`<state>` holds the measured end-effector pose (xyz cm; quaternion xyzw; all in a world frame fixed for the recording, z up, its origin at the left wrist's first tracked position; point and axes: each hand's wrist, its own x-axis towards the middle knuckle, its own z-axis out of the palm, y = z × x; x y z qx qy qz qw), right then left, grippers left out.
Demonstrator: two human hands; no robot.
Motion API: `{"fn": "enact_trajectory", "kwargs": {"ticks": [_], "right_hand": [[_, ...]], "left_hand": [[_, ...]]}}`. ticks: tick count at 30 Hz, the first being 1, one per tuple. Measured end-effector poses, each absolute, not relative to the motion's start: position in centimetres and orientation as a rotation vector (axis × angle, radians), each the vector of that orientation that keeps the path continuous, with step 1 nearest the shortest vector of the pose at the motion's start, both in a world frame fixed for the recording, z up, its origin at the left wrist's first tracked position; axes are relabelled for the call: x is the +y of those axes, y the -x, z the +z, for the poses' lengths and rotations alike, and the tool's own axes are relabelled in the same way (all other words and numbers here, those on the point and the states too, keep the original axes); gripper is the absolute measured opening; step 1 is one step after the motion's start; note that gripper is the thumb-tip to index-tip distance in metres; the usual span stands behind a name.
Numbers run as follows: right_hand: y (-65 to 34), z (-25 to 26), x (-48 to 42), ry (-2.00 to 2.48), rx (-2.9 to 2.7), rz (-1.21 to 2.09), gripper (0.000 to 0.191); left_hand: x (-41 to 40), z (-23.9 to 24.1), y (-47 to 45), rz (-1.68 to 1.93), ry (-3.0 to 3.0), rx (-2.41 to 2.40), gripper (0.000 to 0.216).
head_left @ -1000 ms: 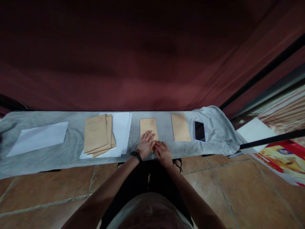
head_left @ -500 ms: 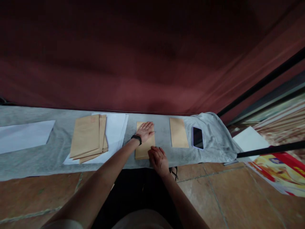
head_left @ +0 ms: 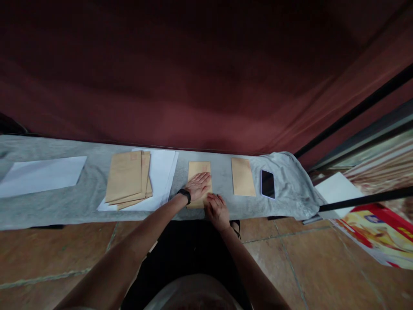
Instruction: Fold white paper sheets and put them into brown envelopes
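A brown paper envelope (head_left: 199, 166) lies flat on the grey cloth in front of me. My left hand (head_left: 197, 187), a dark band at its wrist, rests flat across the middle of it with fingers stretched out. At the envelope's lower right edge is my right hand (head_left: 218, 212), its fingers bent and held together over the edge; its thumb is hidden. To the right lies a second brown envelope (head_left: 243, 177), apart from both hands.
Several brown envelopes (head_left: 124, 176) are stacked on white paper sheets (head_left: 163, 172) to the left. Farther left is another white sheet (head_left: 45, 175). A phone (head_left: 267, 184) lies at the right on the grey cloth (head_left: 290, 189). Dark red fabric (head_left: 193, 107) hangs behind.
My left hand has slid down the envelope toward me, baring more of its top. My right hand stays at the lower right edge. The view has shifted slightly.
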<state>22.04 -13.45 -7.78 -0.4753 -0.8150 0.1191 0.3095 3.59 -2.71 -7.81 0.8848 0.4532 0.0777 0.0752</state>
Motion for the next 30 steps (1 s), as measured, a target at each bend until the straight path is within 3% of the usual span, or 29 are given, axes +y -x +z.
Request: {"fn": "enact_trajectory", "kwargs": {"ticks": [17, 30], "right_hand": [[-22.8, -8.8, -12.1, 1.318, -1.987, 0.487, 0.036], [-20.6, -7.8, -2.8, 1.28, -2.587, 0.358, 0.054]], "left_hand": [[-11.6, -7.1, -2.0, 0.19, -2.805, 1.106, 0.062], [-12.7, -7.0, -1.5, 0.185, -2.757, 1.011, 0.068]]}}
